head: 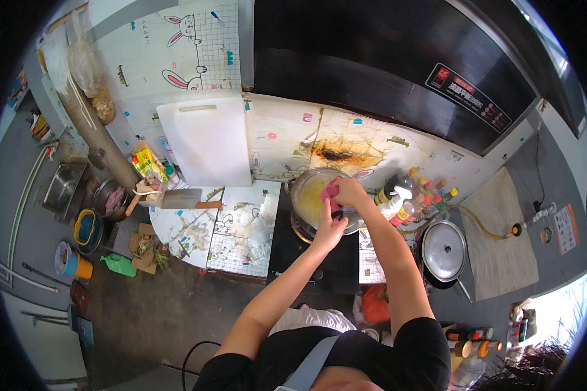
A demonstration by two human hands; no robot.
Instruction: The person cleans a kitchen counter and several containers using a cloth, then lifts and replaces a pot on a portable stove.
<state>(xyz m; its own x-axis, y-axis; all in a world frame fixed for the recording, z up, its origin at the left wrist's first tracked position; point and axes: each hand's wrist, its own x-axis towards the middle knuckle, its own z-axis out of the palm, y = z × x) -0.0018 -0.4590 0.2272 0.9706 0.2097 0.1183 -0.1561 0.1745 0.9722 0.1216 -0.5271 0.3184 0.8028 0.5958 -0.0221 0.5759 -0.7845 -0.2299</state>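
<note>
Before me on the black gas stove [340,264] stands a round metal pot [292,207] with pale yellow contents [309,198]. Whether a glass lid covers it, I cannot tell. Both hands are above the pot, on a crumpled pink cloth [329,189]. My right hand [350,192] grips the cloth's upper part, fingers bent over it. Lower down and nearer to me, my left hand [331,230] holds the cloth's lower end, where something dark shows between the fingers. Part of the pot's right side is hidden by the hands and right forearm.
Right of the pot are a white spray bottle [396,199] and several sauce bottles [433,193]. A lidded pan [444,251] sits farther right. On the left counter lies a cleaver [186,199], before a white cutting board [205,146] leaning on the wall. A range hood [352,58] overhangs the stove.
</note>
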